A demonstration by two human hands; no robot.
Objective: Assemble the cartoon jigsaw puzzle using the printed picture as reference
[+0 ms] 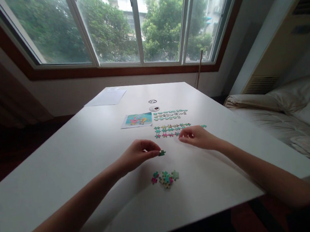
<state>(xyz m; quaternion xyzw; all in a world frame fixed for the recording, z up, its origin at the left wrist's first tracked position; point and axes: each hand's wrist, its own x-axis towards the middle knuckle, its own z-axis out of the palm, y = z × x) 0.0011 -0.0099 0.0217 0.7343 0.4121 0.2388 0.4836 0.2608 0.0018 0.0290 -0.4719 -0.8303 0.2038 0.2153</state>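
Observation:
Between the thumb and fingers of my left hand point(143, 152) is a green jigsaw puzzle piece point(162, 153), held just above the white table point(93, 153). My right hand point(198, 137) is closed in a pinch at the right end of the nearest row of laid-out puzzle pieces point(164, 135). Its fingertips are beside a pink and teal piece; whatever they grip is hidden. Closer to me lies a small heap of mixed puzzle pieces point(166, 179), some overlapping. A colourful picture card point(137, 120) with cartoon figures rests left of the rows.
More rows of pieces point(169, 115) lie farther back, near two round items point(154, 109). White paper sheets point(106, 97) lie at the far left corner. A cream sofa point(282, 102) stands right of the table, and windows point(137, 28) are beyond it.

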